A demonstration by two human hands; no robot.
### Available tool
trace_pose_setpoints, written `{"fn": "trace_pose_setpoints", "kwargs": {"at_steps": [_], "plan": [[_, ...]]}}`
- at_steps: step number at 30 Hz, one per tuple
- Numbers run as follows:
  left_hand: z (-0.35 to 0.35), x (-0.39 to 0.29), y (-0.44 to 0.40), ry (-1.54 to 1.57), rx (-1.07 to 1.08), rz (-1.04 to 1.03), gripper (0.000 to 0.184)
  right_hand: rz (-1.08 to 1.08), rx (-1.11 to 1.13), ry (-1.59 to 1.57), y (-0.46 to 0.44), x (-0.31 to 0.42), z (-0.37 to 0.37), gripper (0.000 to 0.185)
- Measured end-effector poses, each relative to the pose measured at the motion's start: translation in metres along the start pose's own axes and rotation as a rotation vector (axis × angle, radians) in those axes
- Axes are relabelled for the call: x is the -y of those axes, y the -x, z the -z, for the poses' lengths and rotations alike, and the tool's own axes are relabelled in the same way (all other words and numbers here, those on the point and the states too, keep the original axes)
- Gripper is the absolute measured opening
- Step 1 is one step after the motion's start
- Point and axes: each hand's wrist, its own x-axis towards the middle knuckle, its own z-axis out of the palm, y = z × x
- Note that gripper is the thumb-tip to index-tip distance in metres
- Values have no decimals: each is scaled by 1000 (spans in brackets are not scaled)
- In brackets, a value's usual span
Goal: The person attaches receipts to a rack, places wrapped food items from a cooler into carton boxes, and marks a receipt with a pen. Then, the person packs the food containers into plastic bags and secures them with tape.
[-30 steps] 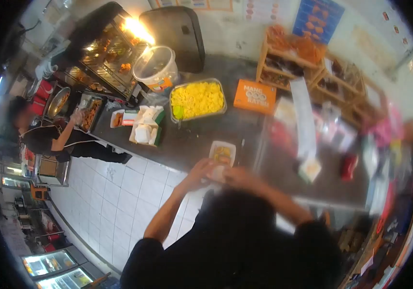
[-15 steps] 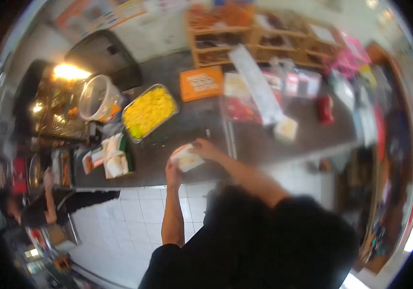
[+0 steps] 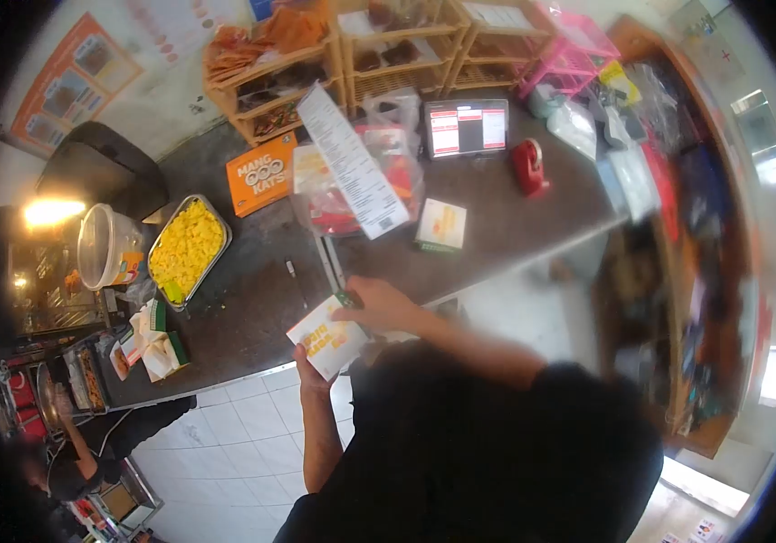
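1. Gripping a white printed carton (image 3: 323,338) at the counter's (image 3: 234,317) front edge: left hand (image 3: 314,371), right hand (image 3: 372,304).
2. From it, ten o'clock: tray (image 3: 208,271).
3. Twelve: receipt (image 3: 348,156) covering plastic bag (image 3: 314,206).
4. Two: red tape dispenser (image 3: 530,168).

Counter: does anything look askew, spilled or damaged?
One mild oddity: the long printed slip lies slantwise across the plastic bag, as if casually dropped. No obvious spill shows on the counter, and the held box shows no clear damage.
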Motion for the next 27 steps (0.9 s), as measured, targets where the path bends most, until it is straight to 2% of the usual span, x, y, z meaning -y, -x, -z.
{"fn": "trace_pose_setpoints", "kwargs": {"at_steps": [1, 3, 5, 6, 7, 8, 9, 10, 11, 12, 14, 16, 17, 18, 19, 20, 22, 23, 25, 26, 27], "plan": [[6, 15, -8, 12, 51, 53, 93, -38, 26, 61, 8, -7, 17, 51], [-33, 38, -23, 26, 103, 89, 96, -62, 58, 131, 27, -31, 51, 53], [-89, 62, -36, -90, 38, 103, 88, 2, -28, -99, 45, -64, 82, 44], [-118, 76, -43, -101, 33, 91, 88, 17, -24, -106, 50, -80, 98, 44], [-148, 94, -50, -274, 23, 22, 87, 124, -63, -278, 54, -99, 112, 38], [-171, 110, -62, -238, 18, 31, 87, 229, -102, -450, 58, -120, 125, 34], [-195, 126, -74, -202, 13, 39, 88, 151, -156, -418, 61, -147, 134, 32], [-217, 142, -87, 48, 14, 121, 88, 157, -149, -425, 66, -160, 148, 32], [-257, 153, -81, 26, 28, 47, 90, 58, -220, -593, 71, -170, 161, 32], [-285, 164, -77, 259, 73, 83, 81, 13, -292, -656, 77, -177, 169, 31], [-292, 188, -82, 173, -2, 78, 74, -28, -359, -727, 87, -184, 180, 31], [-292, 213, -86, 10, -129, 103, 61, 118, -593, -374, 100, -187, 179, 32], [-296, 224, -89, -69, -186, 118, 54, 111, -597, -375, 101, -195, 175, 32], [-306, 227, -90, -71, -182, 125, 54, 210, -619, -399, 97, -206, 170, 34], [-316, 227, -90, -26, -191, 91, 50, 311, -640, -423, 95, -218, 168, 36], [-321, 225, -89, 18, -204, 57, 47, 306, -645, -427, 98, -219, 175, 36], [-308, 227, -90, 16, -166, 36, 48, 342, -501, -208, 94, -223, 196, 39], [-309, 220, -87, -76, -178, 41, 49, 393, -581, -119, 91, -237, 217, 41], [-290, 207, -80, -111, -174, 75, 51, 128, -884, 25, 80, -265, 286, 44], [-280, 201, -76, -129, -171, 92, 52, 31, -1080, -26, 72, -292, 317, 42], [-248, 204, -73, -40, -190, 57, 51, -223, -1227, 164, 52, -352, 329, 37]]}}
